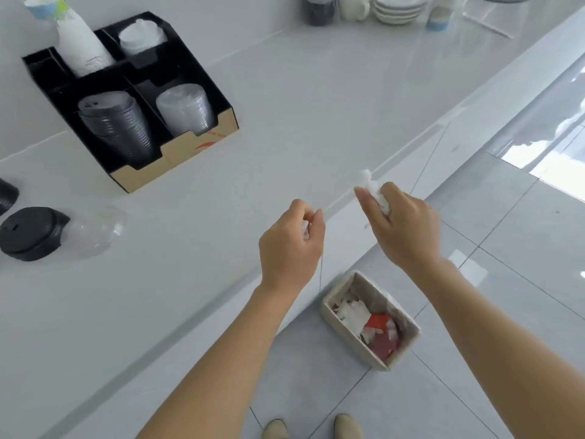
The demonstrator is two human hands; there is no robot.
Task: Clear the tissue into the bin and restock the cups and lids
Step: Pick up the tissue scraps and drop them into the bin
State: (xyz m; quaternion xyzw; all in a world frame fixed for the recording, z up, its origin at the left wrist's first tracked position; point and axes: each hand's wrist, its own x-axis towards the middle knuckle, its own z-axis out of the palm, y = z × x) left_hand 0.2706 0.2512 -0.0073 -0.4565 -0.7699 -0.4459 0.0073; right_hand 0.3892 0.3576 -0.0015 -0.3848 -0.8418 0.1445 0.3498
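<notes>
My right hand (402,223) is closed around a crumpled white tissue (375,191) at the counter's front edge. My left hand (291,245) is curled over the counter, with a small white scrap of tissue (305,228) showing between its fingers. On the floor below stands a beige bin (329,307) with white and red waste inside. A black cardboard organizer (177,160) at upper left holds white cups (80,45), white lids (142,36), black lids (117,122) and clear lids (185,107). Loose black lids (30,229) and a clear lid (95,229) lie at the left.
The white counter (285,106) runs diagonally across the view. At its far end stand stacked saucers (399,7), a mug (354,6), a dark cup stack (318,11) and a blue-and-white paper cup (438,19). Grey floor tiles and my shoes (311,427) lie below.
</notes>
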